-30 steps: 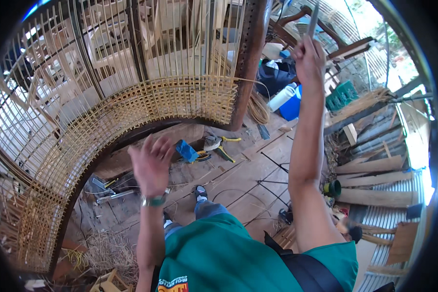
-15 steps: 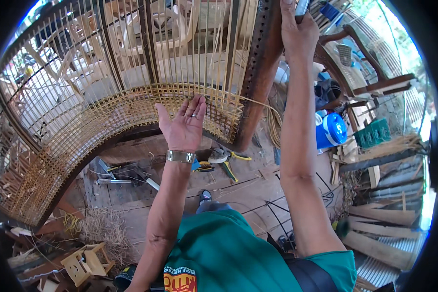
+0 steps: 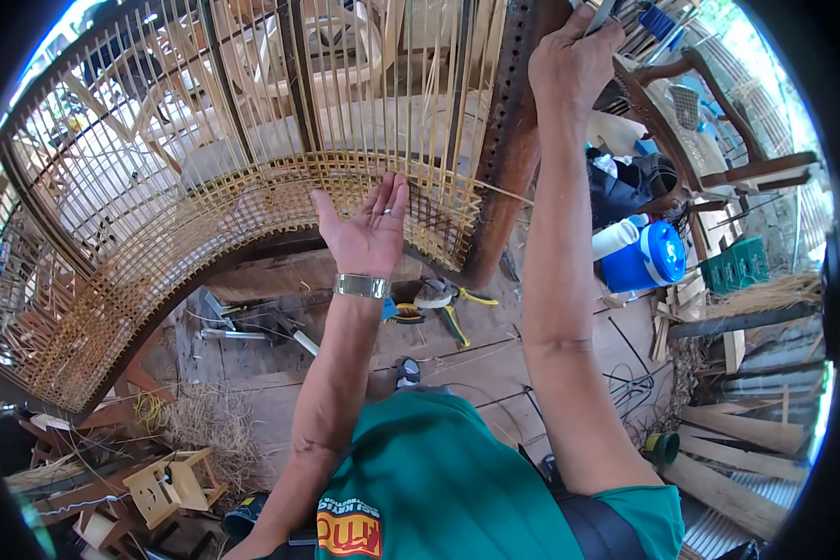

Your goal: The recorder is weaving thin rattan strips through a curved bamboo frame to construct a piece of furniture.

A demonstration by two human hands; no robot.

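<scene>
A dark wooden frame (image 3: pixel 511 112) with a row of small holes carries a curved band of woven cane (image 3: pixel 280 191). Upright cane strands (image 3: pixel 420 103) rise from that band. My left hand (image 3: pixel 369 233), palm up with fingers stretched out, is at the weave near its right end; its fingertips meet the woven band. A pale cane strand (image 3: pixel 504 193) runs out of the weave across the frame toward my right forearm. Up by the frame's top right, my right hand (image 3: pixel 574 61) is closed on a thin grey metal strip-like thing (image 3: pixel 602 13), mostly hidden by the fingers.
Yellow-handled pliers (image 3: pixel 455 322) and other tools lie on the plank floor (image 3: pixel 481 369) below the weave. To the right stand a blue cooler jug (image 3: pixel 646 257), a green crate (image 3: pixel 735 266) and a wooden chair frame (image 3: pixel 719 121). A small wooden stool (image 3: pixel 168 490) sits lower left.
The view has shifted, so the frame and tools sit slightly rightward. My right hand has turned, showing more of its back, and come down a little. My left hand stays palm up at the weave.
</scene>
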